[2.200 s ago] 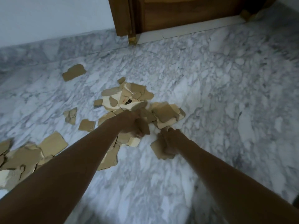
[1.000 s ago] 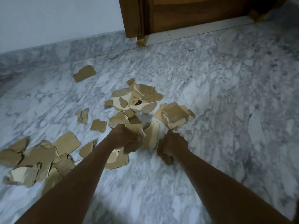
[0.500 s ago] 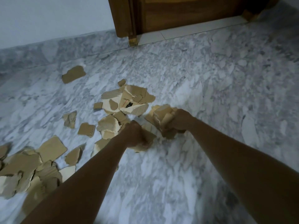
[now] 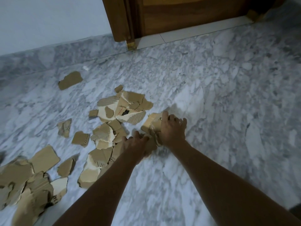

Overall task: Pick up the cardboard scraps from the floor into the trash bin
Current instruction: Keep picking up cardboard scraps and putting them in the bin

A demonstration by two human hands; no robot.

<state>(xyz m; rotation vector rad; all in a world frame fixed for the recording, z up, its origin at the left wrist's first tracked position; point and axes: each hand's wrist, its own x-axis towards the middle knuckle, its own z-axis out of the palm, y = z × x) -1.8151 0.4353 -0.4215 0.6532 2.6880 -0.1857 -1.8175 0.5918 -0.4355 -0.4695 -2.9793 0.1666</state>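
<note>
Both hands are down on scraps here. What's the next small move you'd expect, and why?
Probably pressing the two handfuls into one bundle before lifting. The right hand curls over a small stack of scraps, and the left hand grips more scraps right beside it, nearly touching. Many loose scraps lie on the floor, and no bin is in view.

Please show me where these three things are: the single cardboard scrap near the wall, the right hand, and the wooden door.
Single cardboard scrap (image 4: 70, 79): head view, middle of its flat face.
Right hand (image 4: 172, 128): head view, back of the hand.
Wooden door (image 4: 187, 15): head view, lower panel.
</note>
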